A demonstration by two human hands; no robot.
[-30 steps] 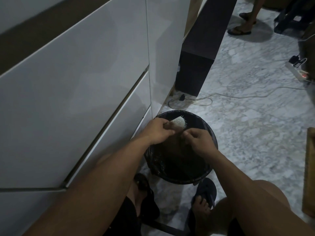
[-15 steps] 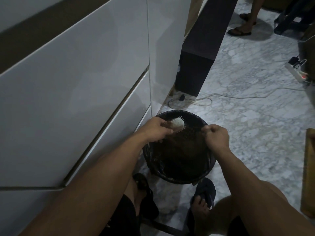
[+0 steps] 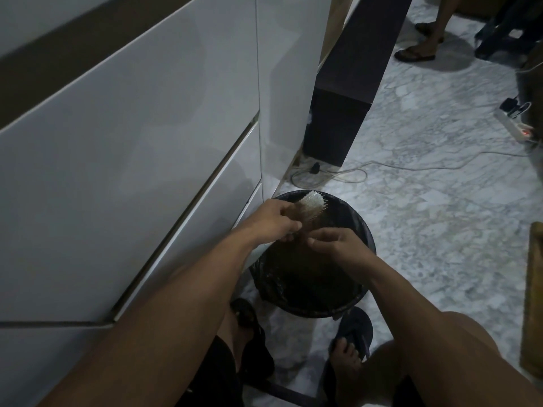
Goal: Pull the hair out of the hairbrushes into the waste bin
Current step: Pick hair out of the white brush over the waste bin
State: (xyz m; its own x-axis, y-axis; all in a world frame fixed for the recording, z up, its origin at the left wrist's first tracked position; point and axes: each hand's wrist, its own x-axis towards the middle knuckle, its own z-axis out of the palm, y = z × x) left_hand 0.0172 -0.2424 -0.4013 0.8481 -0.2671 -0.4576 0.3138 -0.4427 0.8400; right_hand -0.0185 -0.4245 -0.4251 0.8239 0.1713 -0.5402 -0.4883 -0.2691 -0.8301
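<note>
Hairbrush (image 3: 400,204): pale head with light bristles, held over the far-left part of the waste bin's (image 3: 363,230) opening, bristle side turned toward the right. Its handle is hidden inside the left hand (image 3: 273,220), which is closed around it. A brownish mass sits at the base of the bristles next to the fingers; the dim light does not let me confirm it as hair.

Right hand (image 3: 335,241): positioned just below and right of the brush head, over the middle of the bin, fingers curled together with the tips pinched toward the bristles. Whether strands are caught between the fingertips cannot be told.

Waste bin: round, black, fitted with a dark liner, standing on the marble floor (image 3: 440,201) directly beside the white cabinet (image 3: 132,157). Contents are too dark to make out.

Both forearms reach in from the lower edge of the view. The person's feet in dark sandals (image 3: 354,329) rest on either side of the bin's near rim.

Beyond the bin a dark panel (image 3: 338,124) stands against the cabinet end, with loose cables (image 3: 346,174) coiled at its foot. A power strip (image 3: 515,124) lies at the far right. A second person's sandalled foot (image 3: 414,54) is visible at the top.
</note>
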